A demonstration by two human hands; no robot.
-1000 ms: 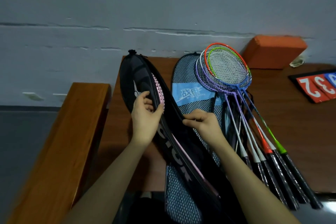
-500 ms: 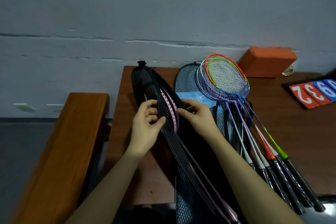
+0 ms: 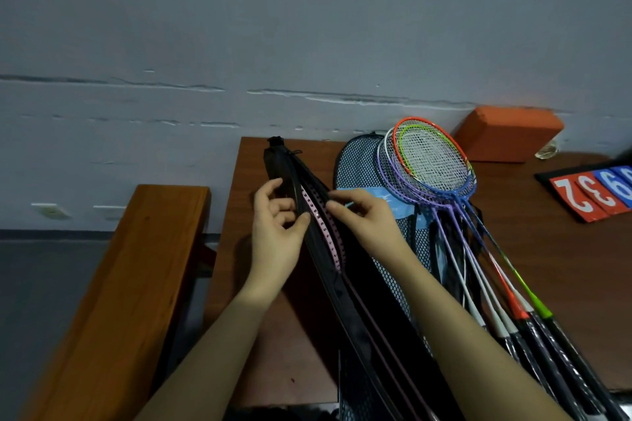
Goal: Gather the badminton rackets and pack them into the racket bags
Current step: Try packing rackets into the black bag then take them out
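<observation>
A long black racket bag (image 3: pixel 284 161) stands on edge on the brown table (image 3: pixel 564 267), its zip gap showing the pink rim of a racket (image 3: pixel 323 231) inside. My left hand (image 3: pixel 277 232) pinches the bag's left edge. On the right edge of the opening, my right hand (image 3: pixel 362 219) pinches the fabric near the zip. A blue mesh racket bag (image 3: pixel 359 167) lies flat just to the right. On it rests a fan of several rackets (image 3: pixel 431 161) with orange, green, white, purple and blue frames, handles pointing toward me.
An orange block (image 3: pixel 506 133) sits against the grey wall at the back right. A flip scoreboard (image 3: pixel 595 195) with red and blue number cards lies at the right edge. A wooden bench (image 3: pixel 113 301) runs along the table's left side.
The black bag has turned from lying open to standing narrow on edge. My right hand moved up along the opening toward the racket head, and both hands now pinch the two sides together.
</observation>
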